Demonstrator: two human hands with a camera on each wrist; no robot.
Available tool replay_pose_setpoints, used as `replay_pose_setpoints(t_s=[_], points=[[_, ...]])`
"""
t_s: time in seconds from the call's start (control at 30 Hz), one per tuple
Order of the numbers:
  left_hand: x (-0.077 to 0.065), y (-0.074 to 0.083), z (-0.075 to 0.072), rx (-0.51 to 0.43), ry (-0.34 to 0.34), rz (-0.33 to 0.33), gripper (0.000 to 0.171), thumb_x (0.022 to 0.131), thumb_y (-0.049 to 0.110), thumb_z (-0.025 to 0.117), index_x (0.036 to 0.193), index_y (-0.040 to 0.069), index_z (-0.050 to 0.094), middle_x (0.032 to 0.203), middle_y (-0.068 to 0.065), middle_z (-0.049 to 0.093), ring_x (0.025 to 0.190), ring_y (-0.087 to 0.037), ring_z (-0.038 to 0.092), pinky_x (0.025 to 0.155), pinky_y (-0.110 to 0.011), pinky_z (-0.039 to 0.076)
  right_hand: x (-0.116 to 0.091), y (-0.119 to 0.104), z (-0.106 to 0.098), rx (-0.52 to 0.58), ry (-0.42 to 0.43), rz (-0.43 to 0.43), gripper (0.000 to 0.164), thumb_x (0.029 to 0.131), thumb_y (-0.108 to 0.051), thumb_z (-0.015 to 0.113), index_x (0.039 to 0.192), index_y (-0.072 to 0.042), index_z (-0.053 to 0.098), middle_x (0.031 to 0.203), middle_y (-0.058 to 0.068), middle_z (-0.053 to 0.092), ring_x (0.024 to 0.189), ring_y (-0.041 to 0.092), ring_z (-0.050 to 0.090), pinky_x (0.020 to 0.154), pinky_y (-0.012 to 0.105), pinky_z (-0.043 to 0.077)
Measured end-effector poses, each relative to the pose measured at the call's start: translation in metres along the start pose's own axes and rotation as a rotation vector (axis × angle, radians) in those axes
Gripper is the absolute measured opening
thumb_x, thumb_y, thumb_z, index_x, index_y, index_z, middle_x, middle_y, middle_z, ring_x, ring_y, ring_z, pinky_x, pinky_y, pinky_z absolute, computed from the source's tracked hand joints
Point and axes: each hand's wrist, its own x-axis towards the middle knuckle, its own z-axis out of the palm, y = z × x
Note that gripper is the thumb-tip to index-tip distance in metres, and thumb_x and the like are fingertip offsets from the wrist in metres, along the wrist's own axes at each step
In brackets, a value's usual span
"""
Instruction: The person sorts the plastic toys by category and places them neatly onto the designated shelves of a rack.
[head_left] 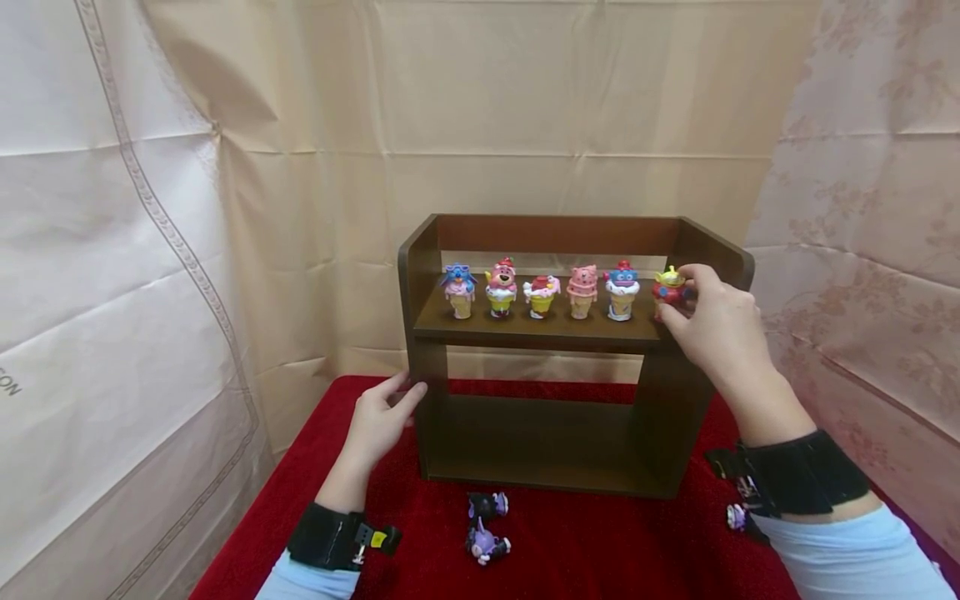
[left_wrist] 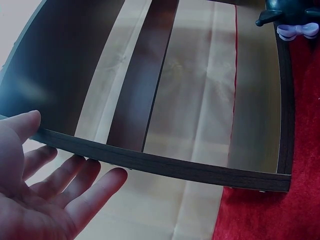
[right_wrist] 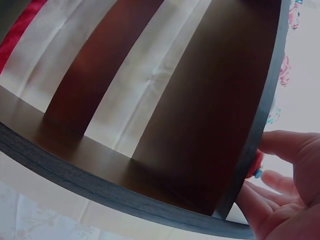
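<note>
Nearest me, two purple & black figs [head_left: 487, 546] are on the red-clothed worktop [head_left: 592, 546], w/ the person's L hand [head_left: 378, 422], fingers spread, at the L side of a brown shelf unit [head_left: 536, 332]. R hand [head_left: 726, 333] pinches the red-yellow fig [head_left: 669, 292] btwn thumb & fingers at the top shelf's R end, beside five ice-cream figs [head_left: 582, 292], beige curtain [head_left: 540, 92] behind.
</note>
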Motion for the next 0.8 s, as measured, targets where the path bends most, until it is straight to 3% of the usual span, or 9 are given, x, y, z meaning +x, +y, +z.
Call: replay_pose_setpoints(t_s=[0.27,0.7,0.8], points=[[0.0,0.001,0.0,0.0,0.001,0.001,0.056,0.091,0.041,0.065,0.137,0.012,0.052,0.124,-0.011,0.06,0.09,-0.019,0.064,0.068,-0.037,0.058,-0.007,-0.001,-0.007,0.015,0.006,-0.002,0.053,0.085,-0.019,0.072,0.128,0.001,0.047,0.12,0.03,0.056,0.099,0.04,0.059,0.081,0.06,0.048],[-0.001,0.001,0.0,0.008,0.003,-0.009,0.055,0.092,0.041,0.064,0.138,0.013,0.052,0.128,-0.011,0.058,0.091,-0.019,0.064,0.07,-0.041,0.058,-0.027,0.0,-0.021,0.089,0.18,-0.066,0.045,0.086,-0.022,0.072,0.123,-0.001,0.057,0.11,0.023,0.064,0.087,0.033,0.065,0.079,0.054,0.048],[0.0,0.001,0.0,0.007,0.006,-0.01,0.054,0.092,0.04,0.064,0.138,0.013,0.052,0.127,-0.011,0.058,0.091,-0.019,0.064,0.071,-0.044,0.058,-0.031,0.004,-0.023,0.106,0.242,-0.083,0.042,0.085,-0.022,0.072,0.12,-0.002,0.06,0.106,0.02,0.067,0.084,0.032,0.066,0.075,0.044,0.049]])
